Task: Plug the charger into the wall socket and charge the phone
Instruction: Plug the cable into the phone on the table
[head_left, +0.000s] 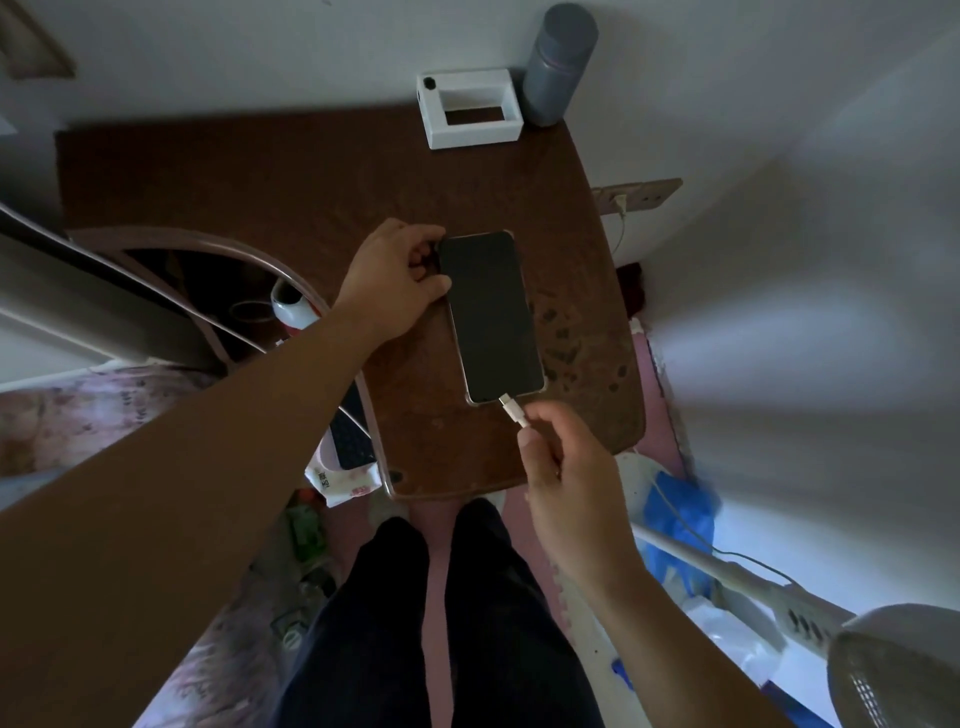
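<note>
Right hand (561, 483): grip pinched together on the white cable plug (511, 410), thumb and forefinger clamped just behind the connector, whose tip sits at the phone's near edge. Whether it is seated, cannot tell.

Left hand (395, 280): fingers curled against the phone's far left corner, touching its edge.

Phone (491, 317): flat, screen dark, on the brown surface (311, 187).

Beyond the phone: white box (470, 111), grey bottle (558, 65). Right of the phone, wall socket (636, 195) on the white wall, something white plugged in.
</note>
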